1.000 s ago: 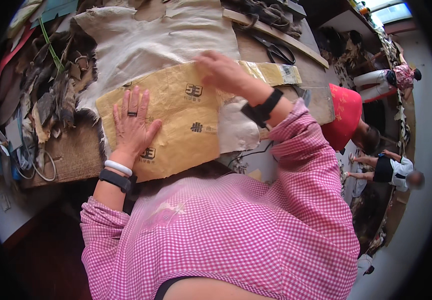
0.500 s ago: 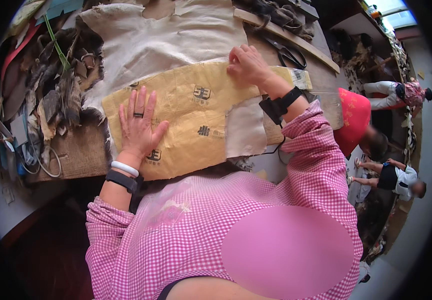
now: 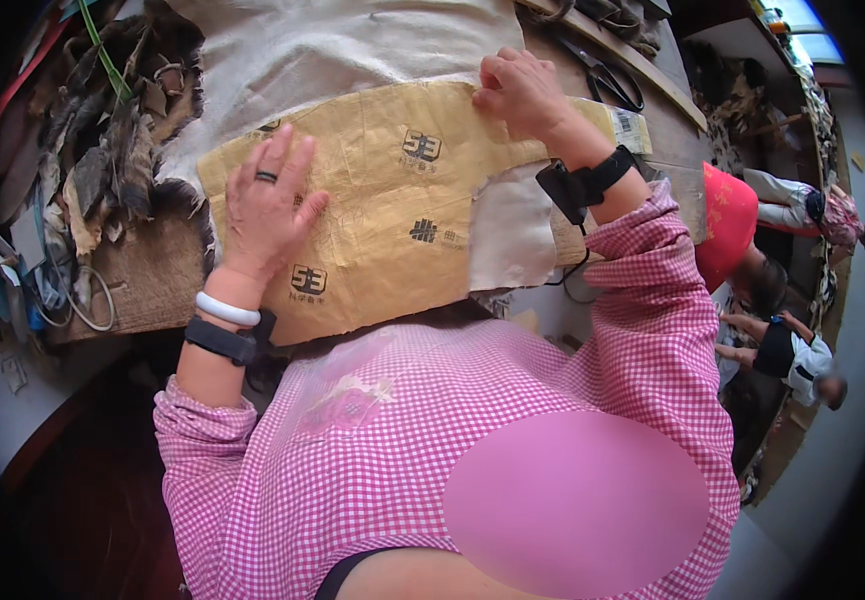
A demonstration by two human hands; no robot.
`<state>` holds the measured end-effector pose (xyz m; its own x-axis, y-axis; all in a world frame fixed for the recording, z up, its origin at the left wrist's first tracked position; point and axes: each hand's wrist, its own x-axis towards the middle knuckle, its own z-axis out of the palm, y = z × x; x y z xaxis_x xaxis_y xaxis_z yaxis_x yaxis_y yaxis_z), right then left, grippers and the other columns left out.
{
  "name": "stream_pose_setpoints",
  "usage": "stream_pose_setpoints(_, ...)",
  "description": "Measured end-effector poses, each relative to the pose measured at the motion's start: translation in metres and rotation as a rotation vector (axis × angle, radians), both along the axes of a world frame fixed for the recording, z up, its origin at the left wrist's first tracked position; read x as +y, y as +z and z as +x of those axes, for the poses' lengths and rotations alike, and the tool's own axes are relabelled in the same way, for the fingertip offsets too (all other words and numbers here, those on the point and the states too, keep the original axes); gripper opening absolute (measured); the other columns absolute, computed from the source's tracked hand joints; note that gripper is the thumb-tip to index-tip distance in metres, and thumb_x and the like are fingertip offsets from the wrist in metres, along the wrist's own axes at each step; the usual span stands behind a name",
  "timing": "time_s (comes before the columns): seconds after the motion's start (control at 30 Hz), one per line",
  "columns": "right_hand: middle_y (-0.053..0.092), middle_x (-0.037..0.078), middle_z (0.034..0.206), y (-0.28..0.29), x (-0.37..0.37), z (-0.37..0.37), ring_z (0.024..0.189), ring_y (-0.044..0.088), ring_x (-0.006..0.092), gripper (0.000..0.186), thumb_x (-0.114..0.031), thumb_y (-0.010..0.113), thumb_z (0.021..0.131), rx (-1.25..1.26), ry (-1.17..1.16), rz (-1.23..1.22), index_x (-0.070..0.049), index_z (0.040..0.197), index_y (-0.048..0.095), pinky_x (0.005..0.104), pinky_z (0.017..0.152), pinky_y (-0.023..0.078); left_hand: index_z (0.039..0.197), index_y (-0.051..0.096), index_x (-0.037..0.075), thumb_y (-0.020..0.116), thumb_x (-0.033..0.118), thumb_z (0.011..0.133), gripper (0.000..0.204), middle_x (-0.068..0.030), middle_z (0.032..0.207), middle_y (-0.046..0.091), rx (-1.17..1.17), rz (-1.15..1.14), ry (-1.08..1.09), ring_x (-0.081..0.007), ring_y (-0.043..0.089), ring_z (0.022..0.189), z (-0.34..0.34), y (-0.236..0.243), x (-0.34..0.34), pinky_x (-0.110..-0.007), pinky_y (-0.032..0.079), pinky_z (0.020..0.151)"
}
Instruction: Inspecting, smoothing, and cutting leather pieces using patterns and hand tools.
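Note:
A tan paper sheet (image 3: pixel 382 215) with dark printed marks lies across a pale hide (image 3: pixel 352 55). My left hand (image 3: pixel 267 215) is over the left part of the paper, palm down, fingers stretched out and a dark ring on one of them. At the far edge of the paper, where it meets the hide, is my right hand (image 3: pixel 524 95). Its fingers are curled in and pressed together, and whatever they may hold is hidden. Part of the hide (image 3: pixel 512 235) also shows below the paper's narrower right end.
Black-handled scissors (image 3: pixel 612 85) lie beyond my right hand, beside a wooden strip (image 3: pixel 642 65). Furry dark scraps (image 3: pixel 122 150) are heaped at the left of the wooden table (image 3: pixel 152 285), near a pale cable (image 3: pixel 102 310). Someone in red (image 3: pixel 727 225) is close by on the right.
The whole view has shifted a little. My left hand has moved leftward over the paper, uncovering a printed mark near its lower edge. My right hand stays near the same place on the far edge.

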<state>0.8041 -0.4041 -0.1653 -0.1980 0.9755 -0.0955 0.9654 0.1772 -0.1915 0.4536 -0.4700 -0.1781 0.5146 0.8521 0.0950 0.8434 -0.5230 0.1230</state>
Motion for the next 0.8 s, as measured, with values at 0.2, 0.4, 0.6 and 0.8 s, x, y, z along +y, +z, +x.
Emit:
stream_pose_setpoints(0.2,0.061,0.004,0.092,-0.002,0.000,0.001,0.099,0.057,0.0260,0.020,-0.031,0.067,0.081,-0.012,0.013,0.035,-0.012,0.084,0.061,0.0425,0.083,0.039,0.126,0.055,0.006,0.068,0.019,0.084,0.046,-0.0145,0.123,0.056,-0.143,0.050,0.061,-0.0342,0.051,0.114,-0.015,0.005,0.040,-0.039,0.045,0.095)
stream_pose_setpoints(0.4,0.061,0.006,0.092,0.002,-0.001,-0.001,0.098,0.057,0.0262,0.019,-0.028,0.067,0.083,-0.025,0.030,0.024,-0.010,0.085,0.059,0.0406,0.084,0.038,0.109,0.060,0.005,0.073,0.019,0.078,0.036,-0.0121,0.105,0.059,-0.192,0.002,0.167,-0.0322,0.054,0.102,-0.025,0.002,0.056,-0.040,0.045,0.088)
stream_pose_setpoints(0.6,0.061,0.006,0.093,-0.003,-0.002,0.002,0.100,0.056,0.0275,0.021,-0.026,0.066,0.083,0.038,0.034,0.016,-0.010,0.093,0.057,0.0401,0.084,0.038,0.100,0.058,0.004,0.076,0.017,0.075,0.033,-0.0111,0.097,0.059,-0.283,-0.085,0.194,-0.0303,0.056,0.094,-0.032,0.001,0.065,-0.039,0.044,0.082)
stream_pose_setpoints(0.8,0.059,0.006,0.091,0.002,0.002,0.002,0.098,0.056,0.0272,0.020,-0.024,0.067,0.082,0.052,0.054,-0.033,-0.009,0.092,0.058,0.0394,0.084,0.039,0.092,0.058,0.003,0.075,0.014,0.075,0.026,-0.0109,0.089,0.058,-0.406,-0.179,0.268,-0.0288,0.057,0.085,-0.028,0.004,0.068,-0.039,0.045,0.075)
